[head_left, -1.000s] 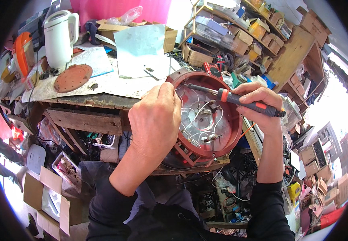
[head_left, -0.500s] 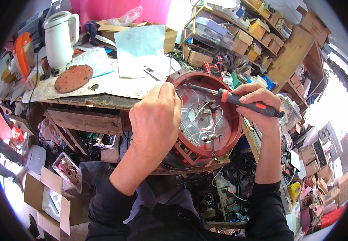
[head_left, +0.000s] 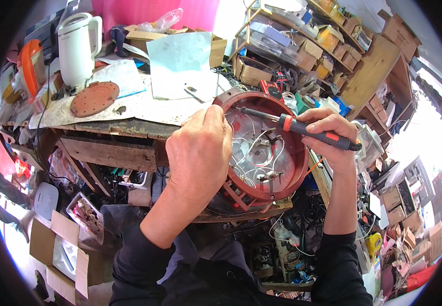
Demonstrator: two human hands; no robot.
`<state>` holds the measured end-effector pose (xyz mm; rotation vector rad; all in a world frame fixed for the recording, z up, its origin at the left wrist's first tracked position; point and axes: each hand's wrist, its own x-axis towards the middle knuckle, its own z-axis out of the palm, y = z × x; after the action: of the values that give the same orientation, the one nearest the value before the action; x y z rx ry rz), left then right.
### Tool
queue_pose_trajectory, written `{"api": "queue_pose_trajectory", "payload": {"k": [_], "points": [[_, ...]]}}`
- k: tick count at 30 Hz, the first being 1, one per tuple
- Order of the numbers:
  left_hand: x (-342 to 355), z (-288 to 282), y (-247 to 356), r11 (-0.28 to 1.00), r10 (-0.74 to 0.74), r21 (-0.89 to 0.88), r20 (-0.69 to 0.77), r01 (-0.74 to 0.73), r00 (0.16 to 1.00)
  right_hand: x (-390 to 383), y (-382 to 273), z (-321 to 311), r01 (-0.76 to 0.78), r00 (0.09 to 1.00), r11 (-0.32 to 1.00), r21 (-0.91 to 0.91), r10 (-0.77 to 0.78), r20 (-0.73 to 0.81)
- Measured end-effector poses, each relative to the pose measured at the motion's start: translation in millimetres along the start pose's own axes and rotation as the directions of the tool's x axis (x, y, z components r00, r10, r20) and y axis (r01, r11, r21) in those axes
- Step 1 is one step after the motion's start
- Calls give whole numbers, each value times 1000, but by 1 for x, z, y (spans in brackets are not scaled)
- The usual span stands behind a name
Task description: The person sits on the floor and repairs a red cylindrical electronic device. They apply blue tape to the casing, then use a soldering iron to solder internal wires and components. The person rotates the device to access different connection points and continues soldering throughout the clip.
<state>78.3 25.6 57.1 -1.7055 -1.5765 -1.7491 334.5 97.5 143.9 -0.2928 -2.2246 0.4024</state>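
A round red appliance housing (head_left: pixel 296 176) lies open at the bench's front edge, showing white wires, metal fittings and a silvery plate (head_left: pixel 244 145). My left hand (head_left: pixel 198 153) is closed at its left rim, its fingertips pinched on something hidden from view. My right hand (head_left: pixel 328 130) grips a black and red soldering iron (head_left: pixel 318 131), whose metal shaft reaches left across the housing to its upper-left inside, near my left fingertips. A rusty perforated disc (head_left: pixel 93 97) and pale paper sheets (head_left: pixel 177 61) lie on the bench behind.
A white jug appliance (head_left: pixel 75 51) and orange appliance (head_left: pixel 29 69) stand back left. Crowded shelves (head_left: pixel 307 30) rise back right. A drawer (head_left: pixel 103 153) fronts the bench. An open cardboard box (head_left: pixel 47 255) and another person's leg (head_left: pixel 11 204) are at left; clutter fills the lower right.
The view and housing sit very slightly shifted in the picture. My hands and the soldering iron keep nearly the same pose, with no visible change of grip.
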Motion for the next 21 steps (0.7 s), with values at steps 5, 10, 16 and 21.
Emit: {"api": "queue_pose_trajectory", "payload": {"k": [5,10,16,21], "points": [[1,0,1,1000,8,7,2,-8,1000,-6,1,0,-13,999,999,34,14,-40],[4,-1,2,998,-10,58,57,7,998,-17,11,9,11,993,993,120,3,-118],[11,-1,5,991,-31,136,143,11,989,-33,31,26,-10,962,951,309,94,-257],[13,-3,5,965,99,229,138,-129,985,-36,31,34,-20,919,893,450,193,-344]]}}
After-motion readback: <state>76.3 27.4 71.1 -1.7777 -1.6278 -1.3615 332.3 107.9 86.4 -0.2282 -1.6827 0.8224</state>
